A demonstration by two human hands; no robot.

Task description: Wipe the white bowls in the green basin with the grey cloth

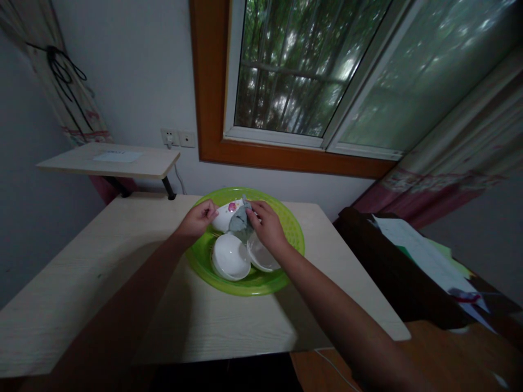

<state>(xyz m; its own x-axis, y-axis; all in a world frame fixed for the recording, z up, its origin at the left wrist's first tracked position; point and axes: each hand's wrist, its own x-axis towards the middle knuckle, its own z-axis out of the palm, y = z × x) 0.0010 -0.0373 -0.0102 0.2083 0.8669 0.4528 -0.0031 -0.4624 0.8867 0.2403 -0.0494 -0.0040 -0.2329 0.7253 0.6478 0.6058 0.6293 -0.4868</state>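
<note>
My left hand (201, 216) pinches the left rim of a white bowl with a pink flower print (224, 216), which is tilted up over a green plastic basin (245, 287). In my right hand (266, 222) is a grey cloth (241, 219), its fingers closed round it and pressed against the bowl's right side. Below the hands, inside the basin, sit a plain white bowl (231, 257) and, to its right, a clear-looking bowl (263, 255) partly covered by my right wrist.
The basin stands on a pale wooden table (134, 305). A raised shelf (110, 160) with a paper label is at the back left. Behind are wall sockets (178, 138) and a window (302, 71). Papers (425, 256) lie on a dark surface at right.
</note>
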